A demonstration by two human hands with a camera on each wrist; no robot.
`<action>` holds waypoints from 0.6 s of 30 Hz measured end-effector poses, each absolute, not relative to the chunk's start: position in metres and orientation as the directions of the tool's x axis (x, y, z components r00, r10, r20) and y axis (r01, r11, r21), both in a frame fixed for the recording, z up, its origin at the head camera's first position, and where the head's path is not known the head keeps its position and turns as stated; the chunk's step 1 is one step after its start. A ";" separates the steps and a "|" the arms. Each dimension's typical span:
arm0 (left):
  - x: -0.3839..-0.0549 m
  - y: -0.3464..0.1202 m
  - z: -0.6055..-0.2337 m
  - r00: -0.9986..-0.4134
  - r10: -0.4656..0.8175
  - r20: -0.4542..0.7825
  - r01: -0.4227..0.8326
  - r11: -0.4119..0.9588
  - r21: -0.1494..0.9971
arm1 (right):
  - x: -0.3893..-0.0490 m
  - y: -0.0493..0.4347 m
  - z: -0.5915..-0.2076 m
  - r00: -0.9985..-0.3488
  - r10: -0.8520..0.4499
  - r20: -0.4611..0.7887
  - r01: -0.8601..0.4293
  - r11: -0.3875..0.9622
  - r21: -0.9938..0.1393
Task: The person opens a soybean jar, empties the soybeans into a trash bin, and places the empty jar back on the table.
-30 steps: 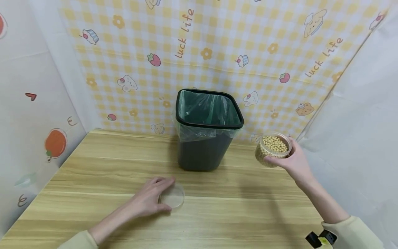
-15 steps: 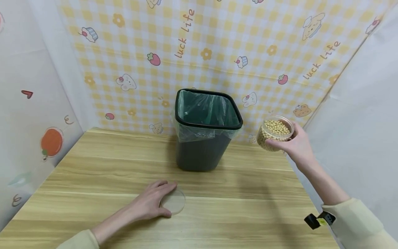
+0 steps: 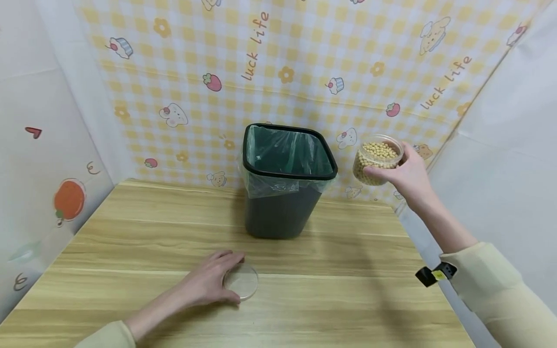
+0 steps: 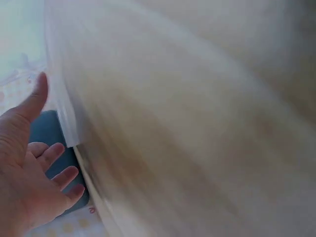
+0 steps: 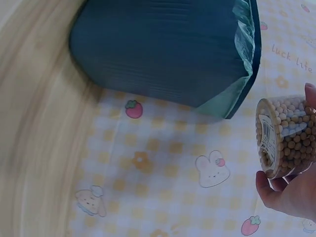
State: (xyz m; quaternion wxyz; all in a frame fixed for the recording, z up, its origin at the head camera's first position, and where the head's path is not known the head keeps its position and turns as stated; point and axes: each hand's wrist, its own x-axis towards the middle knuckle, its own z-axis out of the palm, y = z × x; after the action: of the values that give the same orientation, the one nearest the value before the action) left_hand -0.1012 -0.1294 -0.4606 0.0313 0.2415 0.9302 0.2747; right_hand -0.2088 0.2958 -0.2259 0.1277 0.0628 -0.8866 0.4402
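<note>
My right hand point(image 3: 412, 175) grips a clear jar point(image 3: 370, 176) by its side, raised just right of the bin. No lid is on it, and soybeans point(image 3: 379, 150) fill it nearly to the rim. In the right wrist view the jar's base point(image 5: 268, 139) carries a printed label. Low over the table my left hand point(image 3: 211, 282) spreads its thumb and fingers around the left part of a clear round lid point(image 3: 243, 282). The left wrist view shows the hand point(image 4: 29, 173) with loosely bent fingers; the lid does not show there.
A dark bin point(image 3: 278, 212) with a clear liner point(image 3: 285, 186) folded over its rim stands at the back of the wooden table point(image 3: 148, 227). Behind it hangs a yellow checked cloth point(image 3: 196, 63). White sheets enclose the left and right sides.
My right hand has lifted the jar higher, level with the bin's rim, and it stays nearly upright. The left hand and lid have hardly moved.
</note>
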 end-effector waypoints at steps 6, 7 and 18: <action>-0.113 -0.135 -0.432 -0.896 0.432 0.103 0.418 0.745 0.520 | -0.221 0.281 -0.212 -0.957 -0.033 0.289 -0.252 0.587 -0.769; -0.115 -0.136 -0.426 -0.897 0.426 0.113 0.420 0.748 0.513 | -0.223 0.279 -0.210 -0.957 -0.033 0.288 -0.251 0.587 -0.770; -0.145 -0.145 -0.359 -0.901 0.376 0.217 0.433 0.756 0.490 | -0.240 0.255 -0.191 -0.965 -0.092 0.245 -0.248 0.617 -0.747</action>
State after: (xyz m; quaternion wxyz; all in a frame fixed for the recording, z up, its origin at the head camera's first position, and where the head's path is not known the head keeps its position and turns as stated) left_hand -0.1452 -0.1448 -0.3590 -0.0525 0.2162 0.9356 0.2742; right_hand -0.2401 0.2549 -0.1905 0.0918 0.0950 -0.8945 0.4270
